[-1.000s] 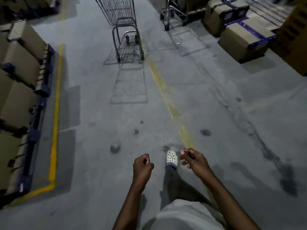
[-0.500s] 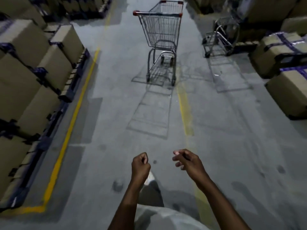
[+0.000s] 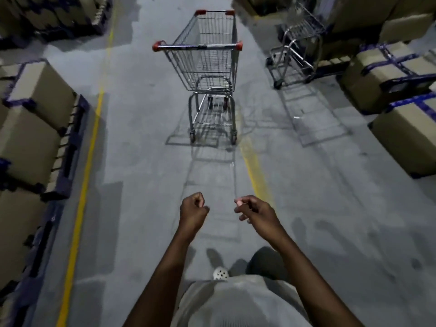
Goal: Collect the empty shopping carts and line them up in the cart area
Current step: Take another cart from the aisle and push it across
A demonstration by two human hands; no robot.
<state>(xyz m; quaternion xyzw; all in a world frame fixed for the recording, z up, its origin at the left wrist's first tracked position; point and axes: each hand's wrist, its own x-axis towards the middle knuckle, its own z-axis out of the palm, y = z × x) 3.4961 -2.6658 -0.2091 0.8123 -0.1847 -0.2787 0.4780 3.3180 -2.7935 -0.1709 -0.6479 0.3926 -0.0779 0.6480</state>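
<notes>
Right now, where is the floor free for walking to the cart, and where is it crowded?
Free: the bare floor before the shopping cart, between the left yellow line and the right boxes. Crowded: left boxes beyond that line; a second cart at far right.

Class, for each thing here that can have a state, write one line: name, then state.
Near cart: upright, basket empty, unheld.
Far cart: upright, parked at the right, unheld.
Left hand: fist, holding nothing.
Right hand: loosely curled, holding nothing.
Boxes: closed, blue-strapped.
</notes>
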